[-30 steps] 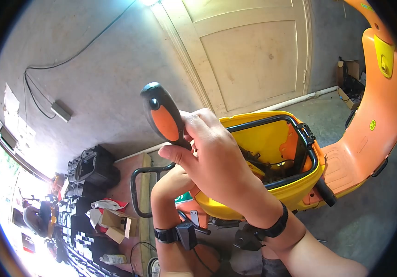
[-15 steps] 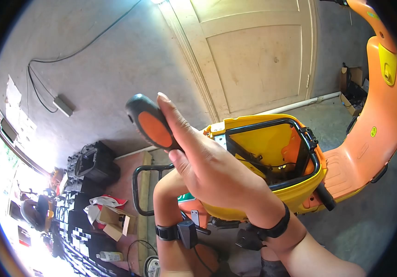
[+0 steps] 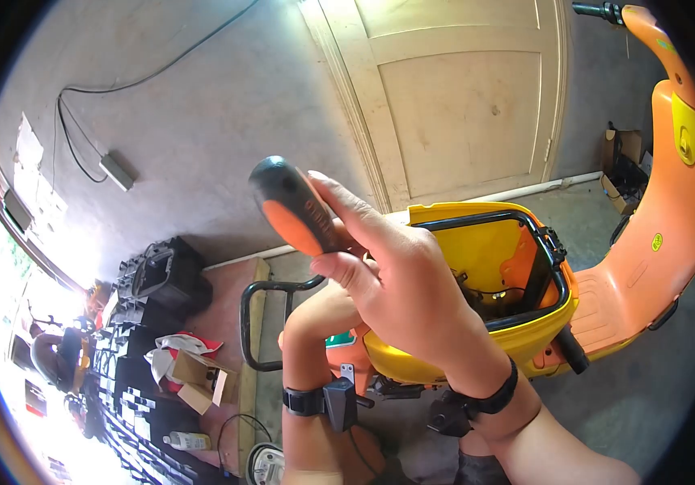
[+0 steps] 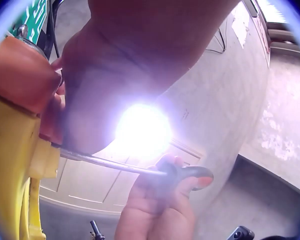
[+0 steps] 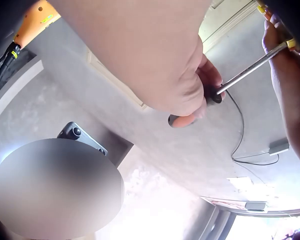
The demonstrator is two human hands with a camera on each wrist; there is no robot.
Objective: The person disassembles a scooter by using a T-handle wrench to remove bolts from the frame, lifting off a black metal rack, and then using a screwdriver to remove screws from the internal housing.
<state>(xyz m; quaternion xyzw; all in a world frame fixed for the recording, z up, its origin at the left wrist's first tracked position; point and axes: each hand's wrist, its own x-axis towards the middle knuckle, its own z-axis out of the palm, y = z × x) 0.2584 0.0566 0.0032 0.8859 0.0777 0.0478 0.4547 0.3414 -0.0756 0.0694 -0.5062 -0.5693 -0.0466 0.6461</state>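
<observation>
In the head view my right hand (image 3: 404,279) grips the black and orange handle of a screwdriver (image 3: 291,206), thumb on the near side and fingers round the far side. Its long metal shaft (image 4: 115,165) runs level in the left wrist view to a yellow part (image 4: 46,159) below an orange panel (image 4: 22,72) on the scooter. My left hand (image 3: 323,311) reaches behind the right one to the scooter's rear. In the right wrist view the left fingers (image 5: 272,35) are beside the shaft's tip; whether they hold anything I cannot tell.
The orange and yellow scooter (image 3: 626,250) has an uncovered yellow compartment (image 3: 477,242) with a black frame round it. A black rail (image 3: 245,323) juts from its rear. Black crates (image 3: 165,279), an open cardboard box (image 3: 202,380) and a bottle (image 3: 188,440) lie at the left.
My right fingers straightened along the handle half a second ago and now bend round it again. The handle has turned, its lettering now showing. The head view has shifted slightly.
</observation>
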